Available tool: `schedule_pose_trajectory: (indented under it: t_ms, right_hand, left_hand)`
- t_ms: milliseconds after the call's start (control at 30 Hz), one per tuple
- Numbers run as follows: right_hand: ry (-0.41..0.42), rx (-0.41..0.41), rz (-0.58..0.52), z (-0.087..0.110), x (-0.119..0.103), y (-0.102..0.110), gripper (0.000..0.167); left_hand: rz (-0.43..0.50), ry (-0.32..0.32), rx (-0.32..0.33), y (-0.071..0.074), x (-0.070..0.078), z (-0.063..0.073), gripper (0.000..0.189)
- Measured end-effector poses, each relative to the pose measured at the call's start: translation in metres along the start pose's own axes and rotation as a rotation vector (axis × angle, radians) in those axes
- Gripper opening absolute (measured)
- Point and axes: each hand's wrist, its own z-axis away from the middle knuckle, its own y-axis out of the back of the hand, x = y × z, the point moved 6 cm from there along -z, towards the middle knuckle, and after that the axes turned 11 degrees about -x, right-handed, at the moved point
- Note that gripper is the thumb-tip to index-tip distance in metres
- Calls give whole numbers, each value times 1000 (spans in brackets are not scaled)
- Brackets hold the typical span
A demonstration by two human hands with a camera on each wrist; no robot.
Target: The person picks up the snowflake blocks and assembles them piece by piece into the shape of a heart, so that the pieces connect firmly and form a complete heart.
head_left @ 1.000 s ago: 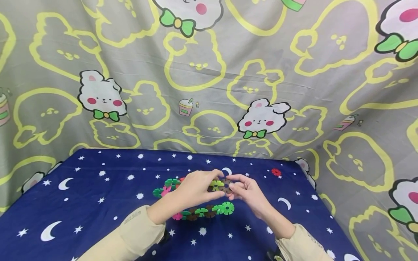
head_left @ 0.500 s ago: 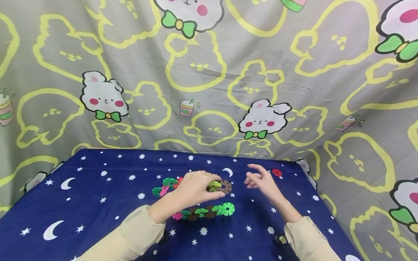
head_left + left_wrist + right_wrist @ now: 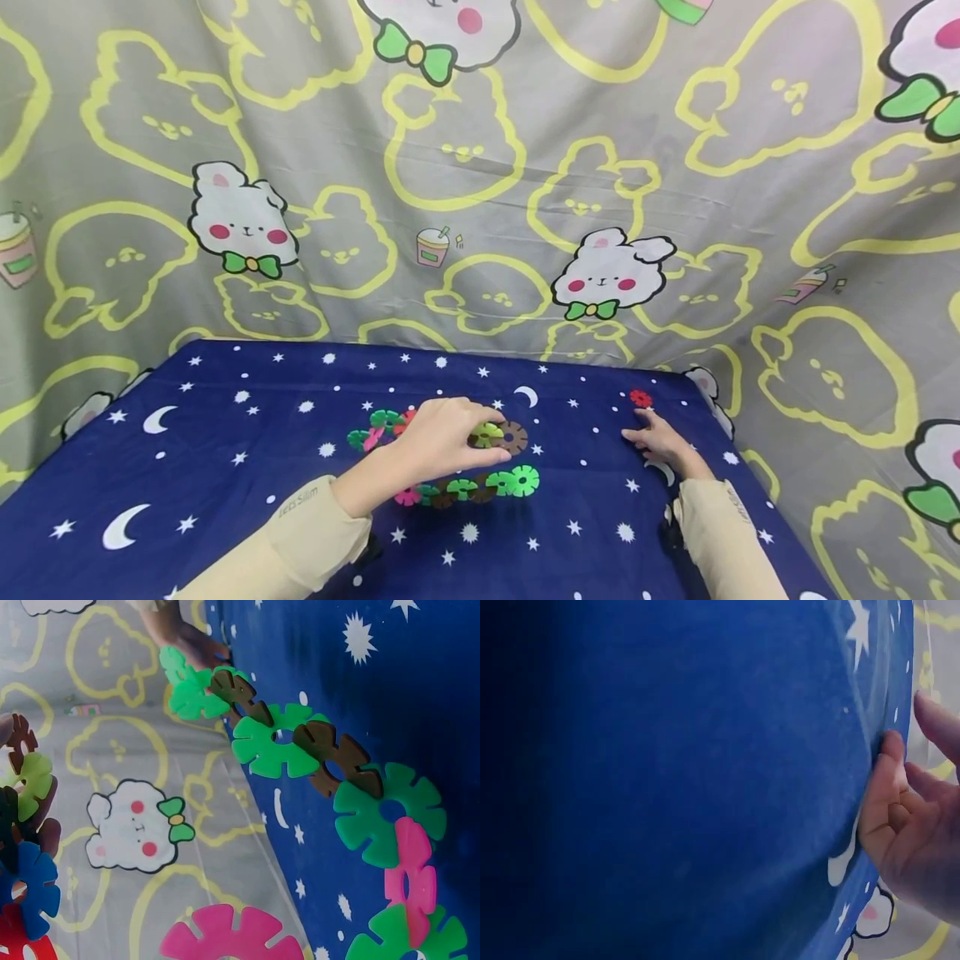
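Observation:
My left hand (image 3: 446, 433) holds a chain of interlocking flower discs (image 3: 525, 480), slotted plastic pieces in green, brown, pink, red, blue and yellow-green. The chain bends back on itself, with one arm under the palm and the other nearer me. A brown disc (image 3: 514, 437) ends the gripped arm, between thumb and fingers. In the left wrist view, the other arm shows green discs (image 3: 277, 742), brown ones and a pink disc (image 3: 409, 885). My right hand (image 3: 658, 437) is low over the cloth, fingers loosely extended and holding nothing, its fingertips just short of a loose red flower disc (image 3: 641, 398).
A dark blue cloth (image 3: 247, 517) printed with moons and stars covers the table. Behind it hangs a grey curtain (image 3: 337, 150) with rabbit and yellow outline figures, close along the table's far edge.
My right hand has let go of the brown disc at the chain's end and moved right, towards the red disc. The left hand stays nearly in place with the chain.

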Motion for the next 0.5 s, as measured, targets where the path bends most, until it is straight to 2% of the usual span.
schedule_pose_trajectory:
  t_ms: [167, 333, 500]
  right_hand:
    - [-43, -9, -53, -9, 3, 5, 73]
    - [-102, -41, -99, -10, 8, 8, 78]
    - [-106, -76, -183, -14, 12, 10, 84]
  left_hand:
    - [-11, 12, 3, 2, -2, 0, 40]
    - [0, 9, -21, -2, -2, 0, 40]
    - [-2, 7, -18, -3, -3, -1, 40]
